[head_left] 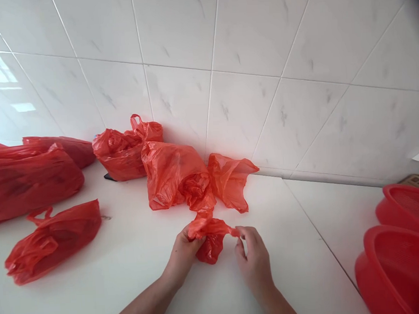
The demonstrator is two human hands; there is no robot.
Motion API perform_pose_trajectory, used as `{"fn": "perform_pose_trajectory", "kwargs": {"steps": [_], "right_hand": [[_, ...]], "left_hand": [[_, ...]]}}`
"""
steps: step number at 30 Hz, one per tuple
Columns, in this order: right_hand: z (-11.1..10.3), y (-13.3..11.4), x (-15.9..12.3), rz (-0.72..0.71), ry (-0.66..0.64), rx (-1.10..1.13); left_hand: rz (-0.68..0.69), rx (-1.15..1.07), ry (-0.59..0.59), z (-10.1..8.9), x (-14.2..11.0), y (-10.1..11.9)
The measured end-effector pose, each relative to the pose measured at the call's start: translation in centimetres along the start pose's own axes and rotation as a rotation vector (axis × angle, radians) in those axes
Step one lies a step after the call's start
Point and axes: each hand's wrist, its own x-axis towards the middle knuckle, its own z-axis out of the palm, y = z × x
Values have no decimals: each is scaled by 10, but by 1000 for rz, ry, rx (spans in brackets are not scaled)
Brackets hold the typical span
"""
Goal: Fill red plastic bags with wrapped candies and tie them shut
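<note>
A crumpled red plastic bag is held between my two hands above the white table. My left hand is closed on the bunched part of the bag, thumb on top. My right hand pinches a twisted end of it, pulled out to the right. Just beyond, a fuller red plastic bag rests against the tiled wall; its crumpled front meets the bag in my hands, and I cannot tell whether they are joined. A flatter, thin red bag lies to its right.
Further left along the wall stands a filled red bag. A large red bag and a smaller tied bag lie at the left. Red plastic baskets stand at the right edge, past a seam in the table. White tiles rise behind.
</note>
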Motion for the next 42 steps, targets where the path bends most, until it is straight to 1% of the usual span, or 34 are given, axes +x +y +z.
{"fn": "perform_pose_trajectory", "kwargs": {"steps": [2,5,7,8,10,13,14,15,17,18,22,23,26,29,31,33,35,37,39,42], "right_hand": [[-5,-3,-1,154,-86,137],[-2,-19,-6,349,-276,441],[4,-28,-8,459,-333,573],[7,-31,-8,512,-333,603],[11,-31,-6,599,-290,635],[11,-25,-2,663,-218,743],[10,-22,0,681,-199,775],[9,-20,1,700,-186,800],[6,-14,4,723,-150,841],[4,-10,6,753,-100,871],[-10,14,15,912,201,1009],[-14,20,18,923,255,1037],[-30,36,26,917,325,1114],[-43,41,30,917,348,1179],[-50,38,30,908,333,1226],[-54,32,28,887,267,1287],[-54,22,24,847,163,1332],[-51,9,20,775,57,1346],[-45,-3,15,694,-47,1352],[-37,-14,9,626,-181,1310]], "left_hand": [[4,5,-14,1,-3,1],[29,11,-21,7,-4,-3],[43,13,10,10,-4,-10],[45,15,11,11,-3,-14],[55,25,-49,9,-2,-21],[96,43,-258,4,-2,-26],[103,46,-304,2,-2,-26],[104,44,-315,2,-3,-25],[94,35,-264,1,-2,-25],[92,28,-220,0,-2,-25],[142,14,-62,-6,6,-28],[156,20,-26,-8,9,-29],[184,61,34,-12,13,-29],[210,122,26,-13,10,-23],[242,191,-16,-13,6,-17],[295,300,-82,-13,3,-12],[341,420,-143,-12,0,-11],[336,485,-174,-9,-2,-13],[286,460,-214,-6,-4,-15],[197,288,-289,-1,-9,-13]]}}
